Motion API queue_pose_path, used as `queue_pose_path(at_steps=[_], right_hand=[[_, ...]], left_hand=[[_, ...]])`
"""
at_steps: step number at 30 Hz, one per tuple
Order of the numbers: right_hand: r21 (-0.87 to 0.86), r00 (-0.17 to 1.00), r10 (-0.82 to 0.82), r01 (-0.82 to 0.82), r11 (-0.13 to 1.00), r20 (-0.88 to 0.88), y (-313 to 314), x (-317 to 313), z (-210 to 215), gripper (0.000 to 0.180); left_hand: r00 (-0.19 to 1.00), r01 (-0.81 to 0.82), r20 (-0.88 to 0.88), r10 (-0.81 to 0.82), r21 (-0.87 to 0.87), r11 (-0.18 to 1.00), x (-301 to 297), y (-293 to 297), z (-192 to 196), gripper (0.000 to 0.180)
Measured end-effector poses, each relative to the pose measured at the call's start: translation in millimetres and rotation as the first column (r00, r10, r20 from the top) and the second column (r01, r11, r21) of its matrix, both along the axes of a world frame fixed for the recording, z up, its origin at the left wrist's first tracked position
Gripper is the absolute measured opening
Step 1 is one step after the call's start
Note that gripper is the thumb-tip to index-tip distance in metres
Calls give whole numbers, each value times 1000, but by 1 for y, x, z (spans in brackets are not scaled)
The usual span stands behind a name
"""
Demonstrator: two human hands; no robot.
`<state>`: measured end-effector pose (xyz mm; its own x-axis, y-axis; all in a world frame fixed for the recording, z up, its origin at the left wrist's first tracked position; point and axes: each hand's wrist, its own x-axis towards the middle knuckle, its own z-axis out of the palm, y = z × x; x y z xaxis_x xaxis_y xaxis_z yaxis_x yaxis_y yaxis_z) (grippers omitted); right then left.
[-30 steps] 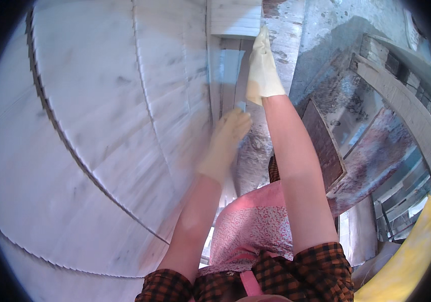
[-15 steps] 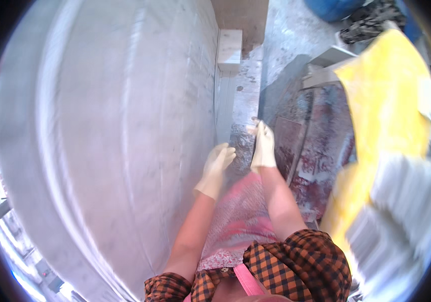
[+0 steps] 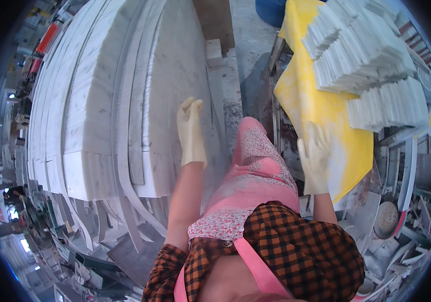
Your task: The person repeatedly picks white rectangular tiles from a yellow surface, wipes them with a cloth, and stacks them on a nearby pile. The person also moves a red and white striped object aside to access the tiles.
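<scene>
Both my hands wear cream rubber gloves. My left hand [image 3: 191, 132] is raised beside the broad face of a white, grey-veined stone slab [image 3: 167, 75], its fingers curled together. I see nothing in it, and cannot tell whether it touches the slab. To the right, my right hand [image 3: 314, 157] is open, fingers stretched out, over the near part of a yellow sheet [image 3: 349, 166]. Whether it presses on the sheet is unclear. Stacked thin white stone tiles [image 3: 359, 55] stand on that sheet, beyond my right hand.
Upright slabs bound with pale straps [image 3: 125, 166] fill the left side. A small white block [image 3: 214, 53] sits by the far end of a narrow floor strip [image 3: 230, 85]. A blue barrel [image 3: 270, 12] stands far off. Stone offcuts [image 3: 384, 251] and a round pan [image 3: 387, 219] lie at lower right.
My hands have moved apart: the left up along the slab, the right over to the yellow sheet. The view has shifted, bringing the tile stacks and the slabs' near ends into sight.
</scene>
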<state>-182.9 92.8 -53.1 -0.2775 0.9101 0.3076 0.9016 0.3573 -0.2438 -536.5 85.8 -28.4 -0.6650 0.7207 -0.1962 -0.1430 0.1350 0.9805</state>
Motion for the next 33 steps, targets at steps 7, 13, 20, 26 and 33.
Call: queue_pose_path(at_steps=[7,13,20,26,33], right_hand=[[-61,993,-117,118,991,23,-20,61,-25,63],[-148,990,-136,139,979,27,-11,59,-23,64],[-133,982,-187,183,974,-17,-24,57,-26,71],[-6,971,-191,192,981,-144,-30,64,-12,58],[88,961,-159,183,979,-227,-30,67,-14,57]], left_hand=[[986,133,117,-121,-101,986,36,-28,-21,44],[928,344,235,-290,-234,909,97,-8,-49,42],[775,631,94,-625,-186,753,160,-26,-77,38],[834,527,205,-512,-24,850,193,-35,-58,36],[727,658,83,-681,196,727,227,-29,-1,27]])
